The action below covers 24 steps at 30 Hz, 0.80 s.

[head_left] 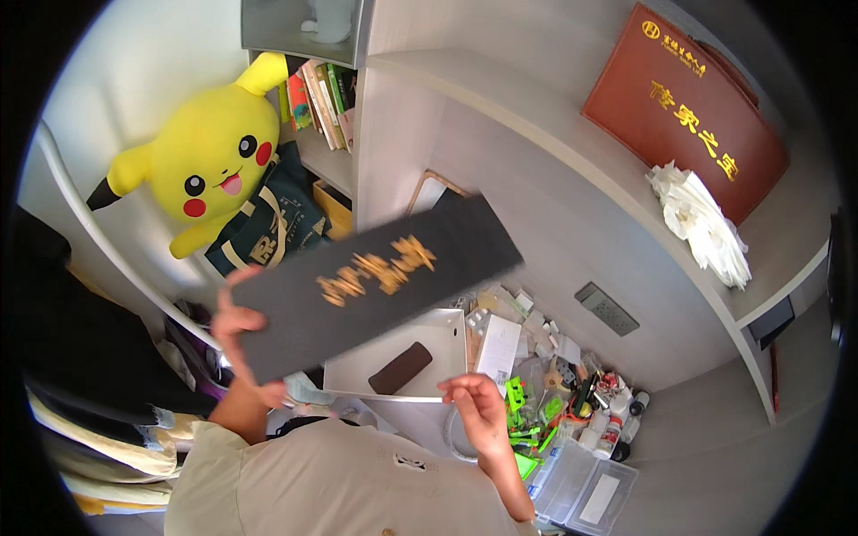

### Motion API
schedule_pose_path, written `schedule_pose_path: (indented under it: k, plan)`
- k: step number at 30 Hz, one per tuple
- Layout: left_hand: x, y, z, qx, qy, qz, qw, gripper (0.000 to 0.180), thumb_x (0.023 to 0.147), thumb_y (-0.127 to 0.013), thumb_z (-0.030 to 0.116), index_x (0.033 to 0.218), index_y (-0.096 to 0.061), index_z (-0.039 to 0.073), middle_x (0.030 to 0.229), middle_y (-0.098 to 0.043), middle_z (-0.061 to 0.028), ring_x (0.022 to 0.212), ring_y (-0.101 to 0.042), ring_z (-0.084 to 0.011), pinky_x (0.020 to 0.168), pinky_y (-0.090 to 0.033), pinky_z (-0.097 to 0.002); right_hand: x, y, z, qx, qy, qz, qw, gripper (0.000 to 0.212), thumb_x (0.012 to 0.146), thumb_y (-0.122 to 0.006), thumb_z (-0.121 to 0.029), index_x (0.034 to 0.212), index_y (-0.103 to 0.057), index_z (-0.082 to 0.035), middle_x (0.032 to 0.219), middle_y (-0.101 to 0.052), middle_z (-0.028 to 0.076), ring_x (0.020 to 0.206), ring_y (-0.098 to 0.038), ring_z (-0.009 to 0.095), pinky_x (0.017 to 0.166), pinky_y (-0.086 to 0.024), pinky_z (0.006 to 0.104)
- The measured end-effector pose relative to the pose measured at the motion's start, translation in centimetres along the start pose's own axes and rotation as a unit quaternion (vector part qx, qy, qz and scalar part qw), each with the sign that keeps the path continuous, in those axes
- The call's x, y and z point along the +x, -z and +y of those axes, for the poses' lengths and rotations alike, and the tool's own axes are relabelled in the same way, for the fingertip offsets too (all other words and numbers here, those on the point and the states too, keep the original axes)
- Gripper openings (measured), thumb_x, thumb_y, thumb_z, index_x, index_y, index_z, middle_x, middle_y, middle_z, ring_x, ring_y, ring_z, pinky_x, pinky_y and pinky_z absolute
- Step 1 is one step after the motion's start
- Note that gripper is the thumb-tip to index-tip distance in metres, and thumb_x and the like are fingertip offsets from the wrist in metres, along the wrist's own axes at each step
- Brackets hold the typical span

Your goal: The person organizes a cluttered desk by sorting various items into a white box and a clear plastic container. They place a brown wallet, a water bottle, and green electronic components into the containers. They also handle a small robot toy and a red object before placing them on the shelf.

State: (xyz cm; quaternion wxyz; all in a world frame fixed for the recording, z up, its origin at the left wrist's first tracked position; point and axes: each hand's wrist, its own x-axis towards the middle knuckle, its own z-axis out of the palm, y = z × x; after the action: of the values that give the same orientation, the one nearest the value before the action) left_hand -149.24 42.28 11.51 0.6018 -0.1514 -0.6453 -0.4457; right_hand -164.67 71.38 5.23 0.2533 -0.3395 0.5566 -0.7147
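My left hand grips the left end of a long, flat, dark grey box lid with gold lettering. The lid is held up at a slant, slightly blurred, and hides part of what lies behind it. Beneath it stands a shallow white box containing a dark brown, rounded oblong case. Over the box's near right corner is my right hand, its fingers loosely bent and a little apart. I see nothing between them; whether they touch the box's rim I cannot tell.
Right of the white box lie a small white carton, a heap of green plastic parts and a clear plastic case. A yellow plush toy sits at the far left. A shelf at the upper right carries a red-brown folder and white tissue.
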Motion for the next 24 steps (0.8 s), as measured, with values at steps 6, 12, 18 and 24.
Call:
schedule_pose_path:
  k: [6, 12, 18, 24]
  plan:
    - [11.6, 2.3, -2.6, 0.226, -0.028, 0.152, 0.962, 0.055, 0.084, -0.075, 0.031, 0.126, -0.048, 0.009, 0.129, -0.047, -0.0172, 0.119, -0.049, -0.0279, 0.105, -0.039, -0.0377, -3.5, 1.4, 0.1, -0.008, -0.050, 0.109, 0.993, 0.008, 0.099, -0.053, -0.002, 0.105, -0.058, -0.001, 0.097, -0.068, 0.009, 0.084, -0.059, 0.011, 0.080, -0.049, 0.0265]
    - [22.8, -3.0, -8.8, 0.171, 0.131, 0.066, 0.974, 0.063, 0.078, -0.080, 0.033, 0.128, -0.053, 0.005, 0.108, -0.059, -0.0080, 0.090, -0.059, -0.0132, 0.078, -0.050, -0.0254, -6.1, 1.7, 0.8, -0.016, -0.066, 0.169, 0.983, 0.008, 0.098, -0.055, -0.004, 0.104, -0.057, -0.001, 0.094, -0.069, 0.011, 0.080, -0.060, 0.013, 0.078, -0.049, 0.0270]
    - [23.6, -8.7, -13.6, 0.561, -0.018, 0.049, 0.826, 0.070, 0.092, -0.052, 0.061, 0.143, -0.045, 0.014, 0.152, -0.026, -0.0290, 0.141, -0.027, -0.0449, 0.115, -0.022, -0.0499, -9.7, 2.8, 1.4, -0.011, -0.062, 0.256, 0.965, 0.008, 0.098, -0.056, -0.005, 0.104, -0.057, -0.001, 0.094, -0.069, 0.010, 0.077, -0.060, 0.012, 0.075, -0.050, 0.0255]
    - [24.3, -11.5, -17.5, 0.562, -0.044, 0.047, 0.825, 0.067, 0.095, -0.055, 0.047, 0.144, -0.039, 0.004, 0.146, -0.040, -0.0243, 0.136, -0.034, -0.0413, 0.113, -0.026, -0.0497, -11.4, 2.7, 2.4, -0.047, -0.075, 0.302, 0.949, 0.006, 0.098, -0.057, -0.006, 0.103, -0.057, -0.002, 0.091, -0.068, 0.008, 0.076, -0.059, 0.011, 0.074, -0.049, 0.0251]
